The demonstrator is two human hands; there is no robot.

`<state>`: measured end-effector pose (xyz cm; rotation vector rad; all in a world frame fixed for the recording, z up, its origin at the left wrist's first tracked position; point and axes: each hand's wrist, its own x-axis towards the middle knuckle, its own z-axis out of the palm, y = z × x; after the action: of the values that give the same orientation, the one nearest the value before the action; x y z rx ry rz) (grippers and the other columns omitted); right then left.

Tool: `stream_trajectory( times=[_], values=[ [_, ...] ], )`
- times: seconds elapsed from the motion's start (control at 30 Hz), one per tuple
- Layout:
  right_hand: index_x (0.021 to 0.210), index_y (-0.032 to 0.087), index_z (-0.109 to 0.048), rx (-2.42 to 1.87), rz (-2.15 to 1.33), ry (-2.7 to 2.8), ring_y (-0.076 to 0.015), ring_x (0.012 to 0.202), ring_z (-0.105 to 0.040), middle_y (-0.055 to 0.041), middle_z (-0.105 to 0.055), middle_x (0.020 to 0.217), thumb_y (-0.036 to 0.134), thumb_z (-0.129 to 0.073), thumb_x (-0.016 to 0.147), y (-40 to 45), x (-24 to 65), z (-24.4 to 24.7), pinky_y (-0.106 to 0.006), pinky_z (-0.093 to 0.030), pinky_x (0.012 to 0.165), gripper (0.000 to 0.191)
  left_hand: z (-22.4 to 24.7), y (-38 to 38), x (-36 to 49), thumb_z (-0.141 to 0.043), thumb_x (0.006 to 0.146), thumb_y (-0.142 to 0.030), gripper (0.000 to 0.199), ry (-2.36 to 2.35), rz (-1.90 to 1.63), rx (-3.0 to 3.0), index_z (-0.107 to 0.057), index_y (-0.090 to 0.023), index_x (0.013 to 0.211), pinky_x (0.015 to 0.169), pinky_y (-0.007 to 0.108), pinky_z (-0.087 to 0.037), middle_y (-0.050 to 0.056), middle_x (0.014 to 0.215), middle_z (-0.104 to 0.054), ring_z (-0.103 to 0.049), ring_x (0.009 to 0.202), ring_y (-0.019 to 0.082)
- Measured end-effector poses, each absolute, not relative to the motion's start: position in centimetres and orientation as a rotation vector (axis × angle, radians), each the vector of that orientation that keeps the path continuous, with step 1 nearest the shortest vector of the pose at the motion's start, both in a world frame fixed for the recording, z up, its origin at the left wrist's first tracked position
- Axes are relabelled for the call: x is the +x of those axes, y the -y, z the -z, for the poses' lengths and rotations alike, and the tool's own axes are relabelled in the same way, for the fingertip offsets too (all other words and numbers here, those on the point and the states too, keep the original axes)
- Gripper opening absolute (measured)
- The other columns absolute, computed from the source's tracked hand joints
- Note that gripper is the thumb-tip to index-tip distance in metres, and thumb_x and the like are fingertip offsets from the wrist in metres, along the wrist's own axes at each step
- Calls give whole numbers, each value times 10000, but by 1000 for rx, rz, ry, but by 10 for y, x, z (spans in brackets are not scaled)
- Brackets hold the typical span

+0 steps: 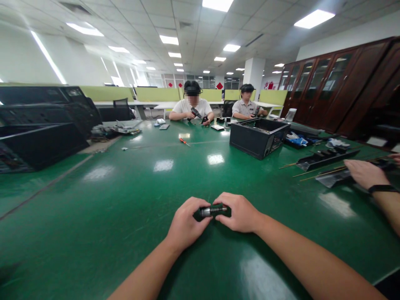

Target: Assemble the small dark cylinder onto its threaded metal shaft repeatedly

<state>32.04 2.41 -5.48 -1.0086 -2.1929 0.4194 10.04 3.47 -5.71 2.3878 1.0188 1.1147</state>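
Observation:
Just above the tabletop, both my hands meet at a short dark cylindrical piece [215, 209] with a silvery band at its left part. I cannot make out its exact kind. My left hand [185, 221] pinches its left end between thumb and fingers. On the other end, my right hand [242, 213] is closed in the same way, and a small reddish spot shows by its fingers. The piece lies roughly level, its ends partly hidden by my fingers. Beneath is the glossy green table [125, 225].
A black computer case [250, 139] stands ahead to the right, and larger dark cases [43, 146] are at left. A red screwdriver [184, 142] lies mid-table. Another person's hand [365, 173] rests on metal trays at right. Two people sit opposite, one holding a power drill [196, 112].

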Motion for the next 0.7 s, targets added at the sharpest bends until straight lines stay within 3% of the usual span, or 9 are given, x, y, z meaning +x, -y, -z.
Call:
stream_trajectory(
  times=[0.23,0.47,0.7],
  values=[
    [1049,212,-665,-1008,-331,2210,-196,822,-629,-49,-699,961,230,-694,776,-23,320,52,-313,-444,766,275,54,-32,103,-702,801,-219,191,-939,-1099,2402,-670,-232,988,822,333,-524,38,957,-695,-644,893,186],
    [885,206,-692,-965,-288,2261,-197,766,-639,-43,-711,849,249,-672,798,-22,320,55,-316,-433,740,99,56,-31,104,-738,790,-259,200,-882,-1104,2413,-704,-228,985,811,323,-536,44,934,-712,-656,872,184],
    [903,194,-670,-922,-317,2276,-189,768,-643,-35,-694,843,243,-680,784,-22,322,58,-298,-462,737,129,57,-29,105,-734,778,-224,218,-883,-1110,2385,-711,-217,994,799,291,-546,44,958,-721,-676,872,173]
  ],
)
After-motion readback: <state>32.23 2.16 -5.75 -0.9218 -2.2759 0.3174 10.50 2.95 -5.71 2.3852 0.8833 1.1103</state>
